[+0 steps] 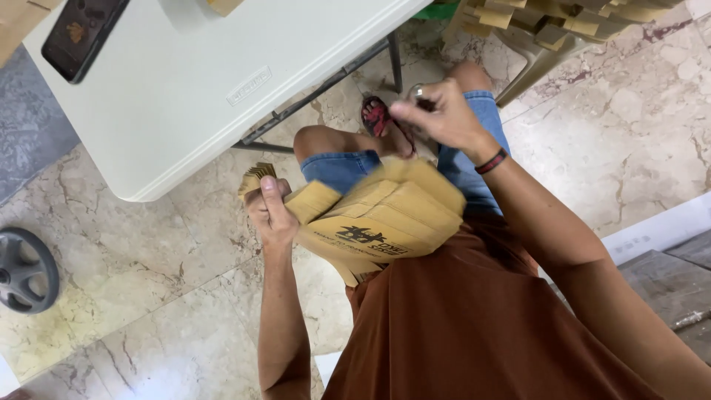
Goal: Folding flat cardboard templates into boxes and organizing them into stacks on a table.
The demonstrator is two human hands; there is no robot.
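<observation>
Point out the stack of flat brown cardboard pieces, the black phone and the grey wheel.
Stack of flat brown cardboard pieces [385,222]: head view, printed top face.
Black phone [80,33]: head view, screen middle.
Grey wheel [26,270]: head view, spoked face.

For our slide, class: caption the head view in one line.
Seated person's left hand grips a stack of flat cardboard pieces on the lap; right hand is raised beside a white folding table.

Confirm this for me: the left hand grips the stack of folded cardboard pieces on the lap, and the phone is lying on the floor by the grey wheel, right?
Not quite. The left hand does grip the stack of folded cardboard pieces on the lap, but the phone lies on the white table, not on the floor by the grey wheel. The head view shows it.
</observation>
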